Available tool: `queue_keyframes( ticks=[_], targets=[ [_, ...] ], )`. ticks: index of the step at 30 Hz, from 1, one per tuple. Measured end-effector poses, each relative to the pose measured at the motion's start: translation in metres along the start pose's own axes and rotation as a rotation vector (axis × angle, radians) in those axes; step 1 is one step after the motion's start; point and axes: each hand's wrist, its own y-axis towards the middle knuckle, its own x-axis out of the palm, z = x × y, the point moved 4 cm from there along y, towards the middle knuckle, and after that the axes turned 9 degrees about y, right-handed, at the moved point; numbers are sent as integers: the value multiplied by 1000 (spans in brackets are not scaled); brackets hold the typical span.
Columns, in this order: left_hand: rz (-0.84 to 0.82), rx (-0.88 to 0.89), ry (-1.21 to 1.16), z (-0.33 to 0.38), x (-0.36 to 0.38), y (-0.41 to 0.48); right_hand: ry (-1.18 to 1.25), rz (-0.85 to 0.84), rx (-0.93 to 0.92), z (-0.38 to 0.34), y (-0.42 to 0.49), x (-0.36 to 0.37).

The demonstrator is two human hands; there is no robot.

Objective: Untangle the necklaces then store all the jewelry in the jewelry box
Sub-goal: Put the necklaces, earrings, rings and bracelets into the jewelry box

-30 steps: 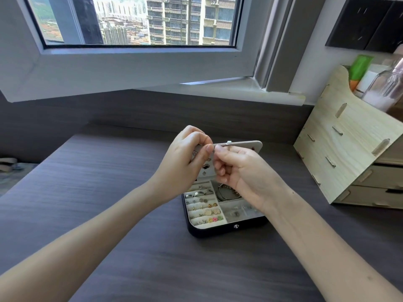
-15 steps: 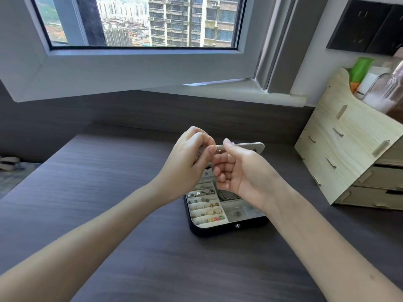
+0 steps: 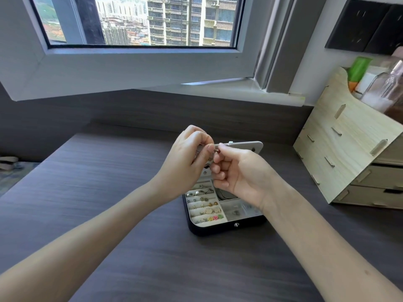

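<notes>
One dark wood-grain counter (image 3: pixel 104 192) fills the lower frame. Its left edge runs diagonally up from mid-left, and bare surface lies left of and below the box. A dark upstand closes the back edge.

Window (image 3: pixel 141 22), upper left to centre: the sash is swung inward and overhangs the back of the counter, above hand level.

Pale wooden organiser (image 3: pixel 349 162), right edge of the frame: it stands on the counter, apart from the box. It holds a green tube (image 3: pixel 358 68) and a clear bottle (image 3: pixel 388 90).

Jewelry box (image 3: pixel 218 228), centre: black shell, lid (image 3: pixel 246 146) raised at the back. Rings and earrings (image 3: pixel 205 205) sit in the padded rows on the left. The right-hand compartments are partly hidden by the right wrist.

Left hand (image 3: pixel 185 158) and right hand (image 3: pixel 242 171) are raised over the open box, fingertips meeting in front of the lid. Both are curled and pinch one small metal piece (image 3: pixel 217 151) with a red spot. It is too small to tell its type.
</notes>
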Motion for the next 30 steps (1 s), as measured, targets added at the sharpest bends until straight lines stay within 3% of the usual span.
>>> queue_keyframes(
  ticks=[3,8,13,17,26,30],
  targets=[
    [-1,9,5,1,-1,0,32,-10,-39,-2,-2,0],
    [-3,-5,-1,2,-1,0,18,-27,68,-1,-3,2],
    [-14,-29,-20,1,-2,0,21,-20,-50,-4,-2,4],
    [-37,-78,-66,1,-2,2,-263,66,-338,-9,-8,-2],
    [-105,-212,-211,2,-3,5,-1094,297,-1237,-12,-24,-4],
    [-121,-295,-292,2,-5,7,-1073,385,-1297,-13,-28,-20]
  ],
)
